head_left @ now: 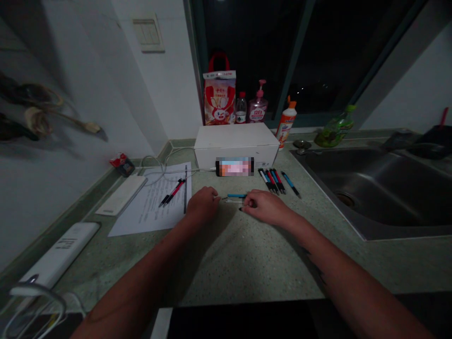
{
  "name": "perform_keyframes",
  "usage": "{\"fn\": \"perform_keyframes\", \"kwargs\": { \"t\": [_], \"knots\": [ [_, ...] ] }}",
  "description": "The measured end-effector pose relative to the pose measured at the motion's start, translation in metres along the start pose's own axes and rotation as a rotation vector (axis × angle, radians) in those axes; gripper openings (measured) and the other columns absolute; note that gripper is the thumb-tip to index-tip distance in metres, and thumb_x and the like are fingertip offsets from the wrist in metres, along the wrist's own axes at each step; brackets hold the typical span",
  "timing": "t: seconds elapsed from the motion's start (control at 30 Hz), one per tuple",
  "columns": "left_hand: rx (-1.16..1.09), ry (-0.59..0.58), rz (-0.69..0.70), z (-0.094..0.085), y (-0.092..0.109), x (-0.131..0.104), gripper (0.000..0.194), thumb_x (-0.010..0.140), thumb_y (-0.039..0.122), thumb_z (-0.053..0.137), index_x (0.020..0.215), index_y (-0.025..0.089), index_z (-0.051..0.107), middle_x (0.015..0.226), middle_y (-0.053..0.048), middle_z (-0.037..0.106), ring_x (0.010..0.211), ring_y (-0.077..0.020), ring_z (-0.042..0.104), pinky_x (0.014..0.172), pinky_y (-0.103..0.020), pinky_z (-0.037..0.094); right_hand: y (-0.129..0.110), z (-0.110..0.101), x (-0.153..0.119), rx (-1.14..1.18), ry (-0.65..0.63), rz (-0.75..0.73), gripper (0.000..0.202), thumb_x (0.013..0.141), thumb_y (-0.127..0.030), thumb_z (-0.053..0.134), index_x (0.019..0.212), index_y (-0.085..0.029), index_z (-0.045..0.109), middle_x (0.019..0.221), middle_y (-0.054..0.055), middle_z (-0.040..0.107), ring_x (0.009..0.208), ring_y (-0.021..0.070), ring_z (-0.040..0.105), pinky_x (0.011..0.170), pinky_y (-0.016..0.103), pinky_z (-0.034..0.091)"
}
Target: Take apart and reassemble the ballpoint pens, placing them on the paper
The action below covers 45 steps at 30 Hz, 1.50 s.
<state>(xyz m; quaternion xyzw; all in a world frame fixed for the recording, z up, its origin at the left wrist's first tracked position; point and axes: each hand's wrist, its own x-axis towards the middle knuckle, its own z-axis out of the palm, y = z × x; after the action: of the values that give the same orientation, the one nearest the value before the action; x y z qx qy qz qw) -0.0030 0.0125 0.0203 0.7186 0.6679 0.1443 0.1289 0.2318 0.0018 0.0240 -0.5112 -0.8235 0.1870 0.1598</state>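
My left hand [204,205] is closed, its fingertips pinched at the left end of some thin pen parts; a small pointed tip shows by them. My right hand [264,206] is closed around the right end of a blue pen barrel [236,195]. Just below the barrel lies a thin pale tube [233,201], and a small dark piece [240,209] shows under the right fingers. To the right, several pens [271,181] lie side by side, with a blue pen [291,184] apart from them. Two red and black pens [173,193] rest on the printed paper [151,207].
A phone [235,167] with a cable leans on a white box [236,139]. The sink [384,183] is at the right. Power banks or similar white devices [122,195] lie left. Bottles [257,106] and a red packet [219,99] stand behind the box.
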Motion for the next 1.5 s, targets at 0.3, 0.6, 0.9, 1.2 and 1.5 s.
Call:
{"fn": "perform_keyframes", "kwargs": {
  "t": [0.3, 0.6, 0.9, 1.2, 1.5],
  "knots": [
    [-0.317, 0.034, 0.062, 0.004, 0.005, -0.002, 0.01, 0.09, 0.023, 0.059, 0.091, 0.021, 0.069, 0.09, -0.005, 0.073, 0.083, -0.0208, 0.065, 0.076, -0.033, 0.048, -0.002, 0.001, -0.001, -0.038, 0.044, -0.043, 0.004, 0.085, -0.022, 0.072, 0.089, -0.021, 0.07, 0.088, 0.004, 0.07, 0.078, 0.0186, 0.062, 0.067, 0.029, 0.04],
    [-0.791, -0.136, 0.151, 0.013, 0.016, -0.006, 0.005, 0.083, 0.022, 0.07, 0.087, 0.019, 0.069, 0.089, -0.003, 0.077, 0.083, -0.0169, 0.071, 0.079, -0.03, 0.055, -0.007, 0.004, 0.001, 0.025, 0.175, -0.087, 0.007, 0.091, -0.024, 0.068, 0.096, -0.021, 0.064, 0.092, 0.004, 0.069, 0.081, 0.0191, 0.062, 0.069, 0.03, 0.04],
    [-0.842, -0.092, 0.038, 0.015, 0.014, -0.002, 0.01, 0.083, 0.023, 0.07, 0.091, 0.017, 0.069, 0.088, -0.005, 0.076, 0.079, -0.0163, 0.071, 0.069, -0.027, 0.054, -0.008, 0.002, 0.0, 0.086, 0.23, -0.125, 0.004, 0.093, -0.022, 0.067, 0.096, -0.023, 0.064, 0.095, 0.005, 0.067, 0.084, 0.02, 0.063, 0.072, 0.032, 0.044],
    [-0.944, -0.164, 0.046, 0.011, 0.016, -0.006, 0.016, 0.078, 0.027, 0.073, 0.091, 0.017, 0.073, 0.084, -0.004, 0.077, 0.073, -0.0154, 0.068, 0.067, -0.027, 0.054, -0.01, 0.003, 0.0, 0.144, 0.257, -0.137, 0.005, 0.095, -0.025, 0.066, 0.098, -0.021, 0.067, 0.097, 0.005, 0.07, 0.088, 0.0192, 0.065, 0.075, 0.03, 0.045],
    [-0.795, -0.092, 0.107, 0.011, 0.018, -0.006, 0.009, 0.083, 0.024, 0.071, 0.09, 0.019, 0.074, 0.09, -0.004, 0.08, 0.085, -0.0187, 0.074, 0.08, -0.032, 0.059, -0.013, 0.009, 0.001, 0.267, 0.224, -0.074, 0.013, 0.095, -0.025, 0.063, 0.107, -0.022, 0.07, 0.099, 0.005, 0.075, 0.088, 0.0188, 0.068, 0.077, 0.03, 0.048]
  ]
}}
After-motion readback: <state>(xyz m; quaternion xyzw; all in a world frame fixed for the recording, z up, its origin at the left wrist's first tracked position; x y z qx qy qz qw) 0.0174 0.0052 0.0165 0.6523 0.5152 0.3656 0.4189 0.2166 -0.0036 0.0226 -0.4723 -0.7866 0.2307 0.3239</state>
